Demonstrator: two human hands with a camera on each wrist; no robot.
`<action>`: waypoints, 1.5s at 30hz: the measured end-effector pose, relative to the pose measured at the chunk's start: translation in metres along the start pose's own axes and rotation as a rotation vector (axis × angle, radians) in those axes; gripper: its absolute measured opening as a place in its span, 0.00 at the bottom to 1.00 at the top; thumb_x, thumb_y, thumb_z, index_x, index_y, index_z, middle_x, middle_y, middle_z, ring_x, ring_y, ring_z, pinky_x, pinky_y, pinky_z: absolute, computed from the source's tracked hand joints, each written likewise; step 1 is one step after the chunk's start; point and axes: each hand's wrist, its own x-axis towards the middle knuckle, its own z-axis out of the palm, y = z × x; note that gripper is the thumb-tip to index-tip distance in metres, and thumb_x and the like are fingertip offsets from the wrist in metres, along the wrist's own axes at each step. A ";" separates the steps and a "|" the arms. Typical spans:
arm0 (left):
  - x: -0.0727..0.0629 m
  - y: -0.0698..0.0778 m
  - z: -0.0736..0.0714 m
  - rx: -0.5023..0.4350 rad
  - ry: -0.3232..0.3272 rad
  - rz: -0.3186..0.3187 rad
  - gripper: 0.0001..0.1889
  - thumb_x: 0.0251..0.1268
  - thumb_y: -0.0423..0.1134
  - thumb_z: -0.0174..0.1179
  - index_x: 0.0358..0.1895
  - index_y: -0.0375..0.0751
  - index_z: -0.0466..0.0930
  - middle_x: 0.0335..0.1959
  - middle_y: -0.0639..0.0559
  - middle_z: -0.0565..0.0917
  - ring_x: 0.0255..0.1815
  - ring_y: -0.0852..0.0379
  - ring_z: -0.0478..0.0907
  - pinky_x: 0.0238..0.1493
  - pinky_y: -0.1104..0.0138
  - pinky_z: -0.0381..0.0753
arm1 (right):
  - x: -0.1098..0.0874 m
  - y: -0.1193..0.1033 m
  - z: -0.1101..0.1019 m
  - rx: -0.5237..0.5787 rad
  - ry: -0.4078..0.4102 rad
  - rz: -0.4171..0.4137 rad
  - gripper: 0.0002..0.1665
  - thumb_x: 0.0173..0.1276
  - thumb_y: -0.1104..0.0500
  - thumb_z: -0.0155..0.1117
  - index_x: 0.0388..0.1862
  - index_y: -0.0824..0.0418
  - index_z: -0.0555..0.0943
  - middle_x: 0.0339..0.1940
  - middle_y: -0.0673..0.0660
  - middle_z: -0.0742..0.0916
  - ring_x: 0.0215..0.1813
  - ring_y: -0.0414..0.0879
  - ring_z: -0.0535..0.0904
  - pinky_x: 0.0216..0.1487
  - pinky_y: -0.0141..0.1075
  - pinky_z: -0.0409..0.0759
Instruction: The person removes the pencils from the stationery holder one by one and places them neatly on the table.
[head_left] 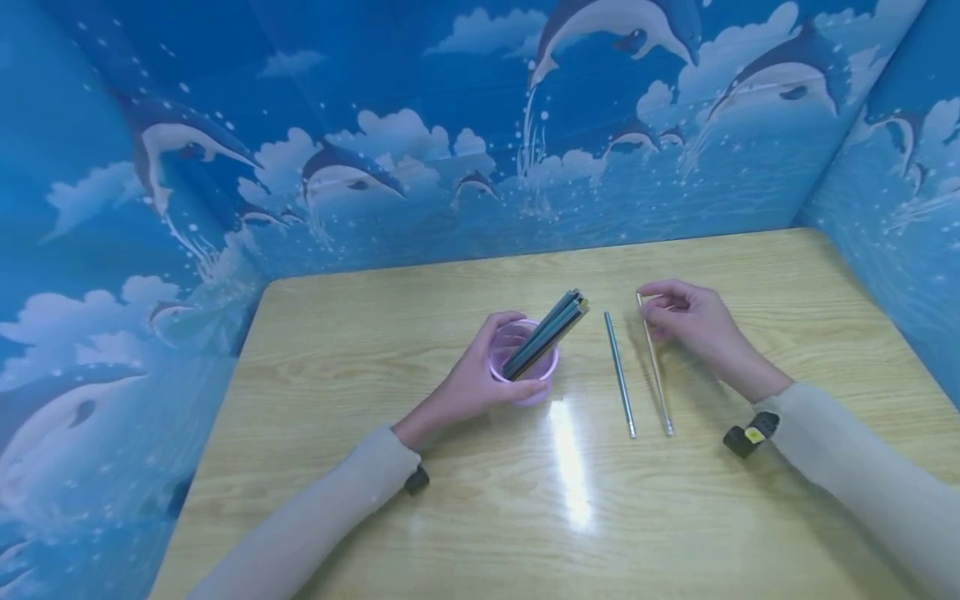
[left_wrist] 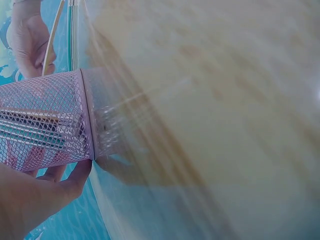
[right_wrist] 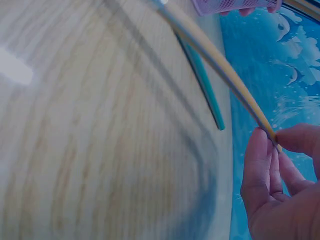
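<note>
My left hand (head_left: 480,371) grips a pink mesh pencil cup (left_wrist: 45,120) around its side, thumb toward the front. Several dark green and black pencils (head_left: 546,335) lean out of the cup to the upper right. To the right, my right hand (head_left: 693,325) pinches the far end of a yellowish pencil (right_wrist: 220,65) between thumb and fingertips. The pencil slants toward me, its near end low over the table. A teal pencil (head_left: 620,375) lies on the table between the cup and the pinched pencil.
The wooden table (head_left: 337,358) carries a bright light reflection in front of the cup. Behind it and along both sides stand blue walls (head_left: 420,200) printed with dolphins and clouds. A dark strap device (head_left: 752,434) sits at the right wrist.
</note>
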 end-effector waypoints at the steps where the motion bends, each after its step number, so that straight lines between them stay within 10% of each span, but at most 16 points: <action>1: 0.000 0.000 0.000 -0.003 0.000 0.001 0.50 0.57 0.34 0.84 0.80 0.54 0.63 0.71 0.51 0.78 0.71 0.46 0.77 0.74 0.49 0.76 | 0.001 0.002 0.001 -0.012 -0.005 0.013 0.26 0.80 0.65 0.67 0.72 0.75 0.75 0.42 0.48 0.87 0.40 0.36 0.85 0.43 0.35 0.92; 16: 0.000 0.000 -0.001 -0.007 -0.002 -0.003 0.50 0.56 0.34 0.84 0.79 0.56 0.63 0.70 0.53 0.78 0.71 0.45 0.78 0.74 0.52 0.76 | 0.016 0.009 0.011 -0.191 -0.028 0.161 0.27 0.76 0.62 0.73 0.69 0.71 0.79 0.49 0.61 0.87 0.39 0.41 0.86 0.42 0.35 0.91; 45: 0.000 0.002 0.000 -0.012 -0.001 0.005 0.50 0.56 0.32 0.84 0.79 0.53 0.63 0.71 0.51 0.78 0.71 0.45 0.77 0.74 0.50 0.76 | 0.014 0.007 0.021 -0.341 -0.021 0.112 0.25 0.76 0.62 0.73 0.66 0.72 0.78 0.49 0.64 0.85 0.42 0.52 0.85 0.40 0.35 0.91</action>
